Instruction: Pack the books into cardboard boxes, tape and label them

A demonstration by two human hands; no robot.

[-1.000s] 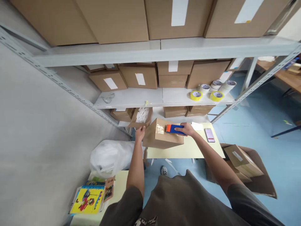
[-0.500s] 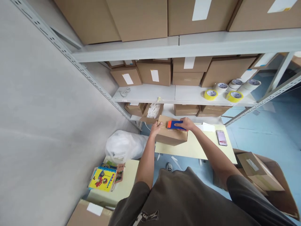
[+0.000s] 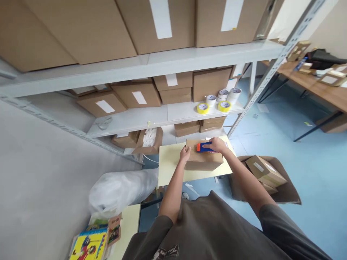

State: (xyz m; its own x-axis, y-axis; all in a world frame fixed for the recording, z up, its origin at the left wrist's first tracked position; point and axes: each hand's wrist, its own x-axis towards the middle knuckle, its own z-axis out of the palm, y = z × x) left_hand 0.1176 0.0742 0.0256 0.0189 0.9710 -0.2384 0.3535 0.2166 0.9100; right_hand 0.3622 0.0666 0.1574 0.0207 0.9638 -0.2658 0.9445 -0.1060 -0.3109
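Observation:
A closed brown cardboard box point(image 3: 203, 162) sits on a small pale yellow table point(image 3: 169, 162). My right hand point(image 3: 218, 144) is wrapped round a blue and orange tape dispenser point(image 3: 204, 147) that lies on top of the box. My left hand point(image 3: 184, 155) presses against the box's left end, fingers curled over its edge.
A grey metal shelf rack point(image 3: 151, 66) full of cardboard boxes stands behind the table, with tape rolls point(image 3: 214, 103) on its middle shelf. An open carton with smaller boxes point(image 3: 267, 177) lies on the blue floor at right. A white plastic bag point(image 3: 119, 189) and colourful books point(image 3: 89, 243) are at left.
The box has been shifted to the right along the table, with both hands staying on it. The view has swung, and a phone that lay on the table is out of sight.

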